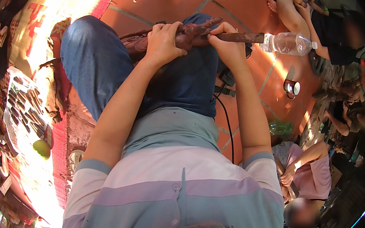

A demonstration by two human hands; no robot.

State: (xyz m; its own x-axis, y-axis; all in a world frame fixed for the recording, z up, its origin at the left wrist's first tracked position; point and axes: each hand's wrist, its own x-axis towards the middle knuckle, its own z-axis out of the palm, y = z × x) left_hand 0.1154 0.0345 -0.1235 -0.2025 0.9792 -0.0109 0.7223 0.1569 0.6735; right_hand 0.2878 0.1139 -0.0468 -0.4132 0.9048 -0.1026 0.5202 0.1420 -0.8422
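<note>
Across my raised knees lies a reddish-brown wood carving (136,45) with an uneven, branching shape. My left hand (165,44) is closed over its middle, the thumb pressed toward me. At its right end my right hand (227,45) grips a carving tool (240,37) with a straight dark wooden handle. That handle points out to the right, and its far end overlaps a clear plastic bottle (287,43) in view. The tool's working tip is hidden by my fingers and the carving.
Many handled tools lie in rows on a pale sheet (17,81) at left, beside a green round object (41,148). A cup (291,87), a black cable (229,115) and green plastic (280,127) are on the tiles (268,92) at right. Other people sit around.
</note>
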